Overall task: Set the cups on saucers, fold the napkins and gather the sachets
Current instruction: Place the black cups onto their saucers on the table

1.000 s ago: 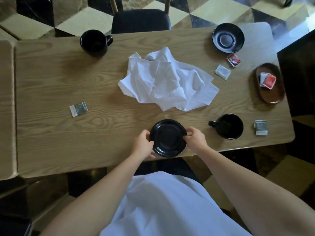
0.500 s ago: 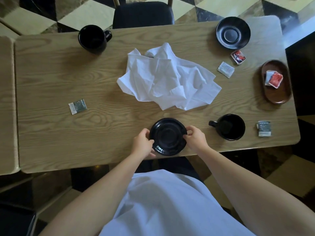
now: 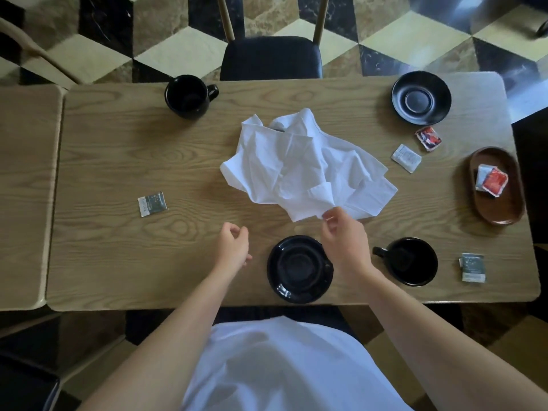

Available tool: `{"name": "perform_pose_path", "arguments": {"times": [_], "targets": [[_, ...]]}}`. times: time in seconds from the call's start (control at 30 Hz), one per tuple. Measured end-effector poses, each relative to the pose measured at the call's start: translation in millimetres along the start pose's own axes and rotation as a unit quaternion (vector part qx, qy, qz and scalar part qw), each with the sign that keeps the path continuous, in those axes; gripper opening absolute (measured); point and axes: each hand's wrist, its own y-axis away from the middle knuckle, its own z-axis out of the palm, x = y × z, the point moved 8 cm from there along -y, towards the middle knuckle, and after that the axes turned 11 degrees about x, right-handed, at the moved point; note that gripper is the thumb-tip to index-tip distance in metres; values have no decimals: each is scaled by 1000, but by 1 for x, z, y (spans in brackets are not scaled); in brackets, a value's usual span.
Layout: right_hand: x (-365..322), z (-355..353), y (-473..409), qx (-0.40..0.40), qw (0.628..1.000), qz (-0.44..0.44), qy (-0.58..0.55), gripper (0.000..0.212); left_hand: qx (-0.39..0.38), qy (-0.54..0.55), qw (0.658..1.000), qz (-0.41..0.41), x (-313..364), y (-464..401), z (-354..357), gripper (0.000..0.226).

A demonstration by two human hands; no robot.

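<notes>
- Head view: your right hand (image 3: 345,235) is above the wooden table (image 3: 118,256), and its thumb and forefinger pinch the near corner of the crumpled white napkin (image 3: 302,167).
- Your left hand (image 3: 232,247) hangs over bare wood, left of the near saucer (image 3: 299,269); the fingers are loosely curled and hold nothing.
- The near saucer is black and stands at the near table edge, between your two wrists — it carries no cup, and neither hand touches it.
- The near cup (image 3: 412,261) is black and stands directly on the table, just right of your right forearm, with the handle to the left.
- The far cup (image 3: 188,96) stands near the far edge on the left side, handle to the right, also on bare wood.
- The far saucer (image 3: 421,97) is in the far right corner and it is empty.
- The brown oval tray (image 3: 501,212) lies at the right edge. Inside are a red sachet (image 3: 493,182) and a white one partly under it; I think there are two, but the overlap makes the count uncertain.
- Four sachets lie loose on the table: a red and white sachet (image 3: 428,138) near the far saucer, a white sachet (image 3: 406,158) just beside it, a dark sachet (image 3: 152,203) well to the left of the napkin, and another dark sachet (image 3: 473,267) right of the near cup.
- A black chair (image 3: 271,57) stands behind the far edge — its seat is partly under the table.
</notes>
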Motion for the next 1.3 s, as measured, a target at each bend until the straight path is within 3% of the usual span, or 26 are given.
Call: {"name": "perform_pose_path", "arguments": {"times": [0.2, 0.43, 0.53, 0.67, 0.77, 0.93, 1.0, 1.07, 1.17, 1.3], "targets": [[-121, 36, -81, -24, 993, -57, -95, 8, 82, 129, 988, 27, 82, -71, -56, 12], [-183, 90, -171, -36, 993, 11, -111, 13, 100, 177, 978, 53, 164, -154, -107, 17], [-153, 73, -192, 19, 985, 74, -153, 8, 42, 162, 983, 71, 195, -147, -70, 16], [-70, 17, -210, 94, 963, 168, -187, 16, -70, 168, 979, 93, 249, -111, 31, 20], [-11, -35, -232, 159, 940, 218, -210, 9, -133, 159, 971, 121, 299, -83, 107, 20], [84, -104, -281, 240, 892, 299, -239, 6, -180, 79, 963, 185, 358, -55, 213, 28], [119, -131, -304, 272, 883, 317, -213, 27, -171, -5, 953, 249, 380, -52, 245, 33], [141, -154, -332, 279, 891, 308, -185, 38, -166, -33, 948, 269, 400, -53, 275, 38], [158, -162, -363, 235, 901, 308, -193, 51, -179, -3, 959, 218, 414, -58, 310, 32], [163, -161, -382, 206, 921, 287, -164, 35, -186, 44, 972, 138, 411, -62, 334, 17]]}}
